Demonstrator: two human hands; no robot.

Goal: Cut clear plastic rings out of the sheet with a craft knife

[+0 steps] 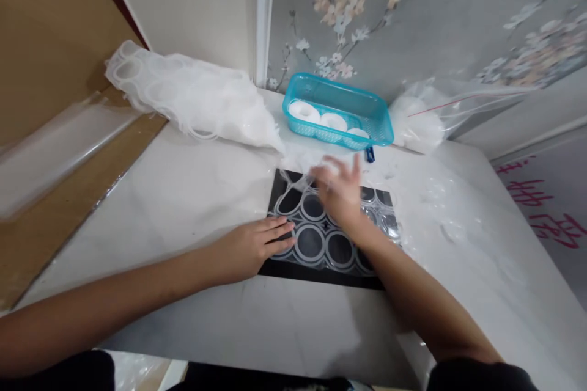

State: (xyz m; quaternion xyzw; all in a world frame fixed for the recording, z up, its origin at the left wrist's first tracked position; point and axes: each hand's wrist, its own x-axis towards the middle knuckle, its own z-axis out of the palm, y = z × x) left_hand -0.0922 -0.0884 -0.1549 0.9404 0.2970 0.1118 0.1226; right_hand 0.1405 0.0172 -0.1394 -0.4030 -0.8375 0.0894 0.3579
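Note:
A clear plastic sheet with rows of pale rings (309, 243) lies over a black mat (321, 273) on the white table. My left hand (266, 241) rests flat on the left edge of the sheet, fingers stretched out. Above the sheet's far part is my right hand (339, 192), smeared by motion, with some fingers raised. Its thumb side pinches a crumpled strip of clear plastic film (297, 183), which rises from the sheet's far left corner. My right hand and forearm cover part of the rings.
Behind the mat stands a turquoise basket (339, 82) holding white rolls (304, 112). A dark blue object (370, 154) lies beside it. At left is a heap of ring-cut film (197, 91) near cardboard (123, 146); a clear bag with white contents (419, 122) sits at right.

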